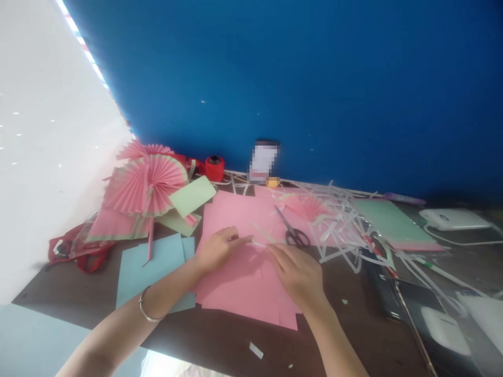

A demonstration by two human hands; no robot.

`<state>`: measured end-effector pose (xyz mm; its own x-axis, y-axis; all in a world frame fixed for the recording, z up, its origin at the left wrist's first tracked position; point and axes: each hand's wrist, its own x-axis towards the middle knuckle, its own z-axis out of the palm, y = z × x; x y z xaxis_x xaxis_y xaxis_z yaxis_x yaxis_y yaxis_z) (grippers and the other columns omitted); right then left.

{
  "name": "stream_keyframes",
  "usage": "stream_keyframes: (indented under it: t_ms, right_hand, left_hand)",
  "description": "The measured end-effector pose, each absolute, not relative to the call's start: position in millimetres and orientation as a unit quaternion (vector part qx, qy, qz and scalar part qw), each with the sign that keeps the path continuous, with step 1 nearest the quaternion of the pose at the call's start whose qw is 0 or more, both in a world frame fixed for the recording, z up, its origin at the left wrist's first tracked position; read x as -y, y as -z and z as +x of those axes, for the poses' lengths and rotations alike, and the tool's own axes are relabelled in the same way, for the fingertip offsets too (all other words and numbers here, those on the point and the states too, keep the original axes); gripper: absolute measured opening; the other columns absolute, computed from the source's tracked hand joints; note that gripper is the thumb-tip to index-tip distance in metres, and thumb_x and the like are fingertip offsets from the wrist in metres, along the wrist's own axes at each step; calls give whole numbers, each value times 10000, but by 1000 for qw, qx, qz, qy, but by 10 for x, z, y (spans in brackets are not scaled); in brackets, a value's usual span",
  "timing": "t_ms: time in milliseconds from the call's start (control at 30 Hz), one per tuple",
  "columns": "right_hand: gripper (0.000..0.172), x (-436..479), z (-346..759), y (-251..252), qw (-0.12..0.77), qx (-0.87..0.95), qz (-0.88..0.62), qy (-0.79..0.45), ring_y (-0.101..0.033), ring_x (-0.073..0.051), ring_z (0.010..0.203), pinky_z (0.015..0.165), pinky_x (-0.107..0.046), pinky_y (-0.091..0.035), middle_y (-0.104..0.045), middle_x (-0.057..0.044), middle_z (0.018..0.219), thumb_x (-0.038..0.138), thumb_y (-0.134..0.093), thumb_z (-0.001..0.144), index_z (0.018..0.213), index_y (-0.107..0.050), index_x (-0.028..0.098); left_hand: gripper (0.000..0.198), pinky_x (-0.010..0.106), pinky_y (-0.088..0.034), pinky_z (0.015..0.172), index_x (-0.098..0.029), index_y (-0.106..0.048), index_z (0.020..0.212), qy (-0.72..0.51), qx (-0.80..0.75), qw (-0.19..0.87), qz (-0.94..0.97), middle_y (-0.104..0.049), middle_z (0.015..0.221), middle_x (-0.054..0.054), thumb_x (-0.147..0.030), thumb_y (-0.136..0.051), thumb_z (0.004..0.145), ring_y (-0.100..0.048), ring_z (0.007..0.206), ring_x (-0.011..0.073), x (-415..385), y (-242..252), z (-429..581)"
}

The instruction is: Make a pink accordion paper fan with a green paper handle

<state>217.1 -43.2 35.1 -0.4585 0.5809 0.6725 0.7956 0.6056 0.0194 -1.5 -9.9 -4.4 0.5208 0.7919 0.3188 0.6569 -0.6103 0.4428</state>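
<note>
Through the head view I see the left hand and right hand pinching a white strip between them, seemingly to steady it, over pink sheets reaching toward the desk's front edge. Scissors lie just beyond the right hand, probably for easy reach; pink fans fill the back left corner, presumably out of the way.

No text is legible: phone screen pixelated, the mark on the white device too small.
</note>
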Motion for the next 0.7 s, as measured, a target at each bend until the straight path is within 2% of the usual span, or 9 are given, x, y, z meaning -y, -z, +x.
stream_keyframes:
  t_ms: [100, 200, 267, 367, 433, 567, 700]
  right_hand:
    - [130, 413, 2202, -378, 329, 826, -417, 188, -649, -146, 746, 720, -251, -470, -708, -35, 814, 115, -577, 801, 887, -645, 184]
    - [121, 403, 2221, -392, 364, 799, -437, 196, -654, -145, 713, 709, -249, -482, -706, -33, 772, 132, -573, 802, 877, -643, 195]
    - [133, 410, 2208, -377, 389, 789, -443, 172, -658, -149, 712, 710, -250, -493, -706, -34, 768, 133, -571, 801, 895, -638, 198]
    - [140, 441, 2140, -330, 420, 778, -456, 105, -660, -153, 722, 705, -251, -509, -707, -32, 782, 131, -576, 796, 900, -634, 204]
    - [125, 470, 2072, -302, 446, 758, -472, 61, -658, -149, 723, 696, -245, -519, -704, -32, 788, 136, -579, 794, 879, -638, 205]
    - [120, 528, 1937, -293, 485, 721, -494, 24, -653, -144, 726, 690, -244, -528, -695, -31, 785, 137, -581, 789, 858, -648, 208]
    - [144, 559, 1855, -311, 500, 715, -488, 35, -639, -135, 727, 713, -251, -513, -686, -24, 763, 95, -603, 761, 851, -645, 200]
  left_hand:
    - [319, 212, -371, 575, -285, -614, 1075, -283, -456, 211, 817, -457, 772, -4, -173, -400, 866, -429, 648, 110, 74, 46, -31]
    - [262, 241, -418, 632, -204, -644, 984, -344, -475, 286, 758, -507, 764, 19, -234, -408, 874, -496, 689, 128, 44, 16, -31]
    - [276, 260, -444, 669, -164, -655, 889, -384, -471, 358, 709, -540, 739, 34, -306, -419, 881, -539, 723, 145, 33, -23, -12]
    - [326, 282, -468, 726, -148, -669, 805, -425, -458, 454, 636, -594, 860, 76, -400, -469, 854, -577, 831, 174, 36, -87, 33]
    - [324, 302, -465, 789, -149, -681, 780, -438, -461, 485, 600, -614, 943, 89, -421, -511, 827, -580, 930, 204, 51, -122, 61]
    - [287, 326, -449, 861, -153, -684, 764, -426, -461, 539, 562, -679, 840, 70, -415, -569, 790, -562, 1047, 252, 116, -188, 107]
    - [339, 340, -450, 863, -139, -691, 861, -421, -425, 572, 562, -693, 862, 77, -428, -519, 824, -616, 910, 226, 185, -233, 152]
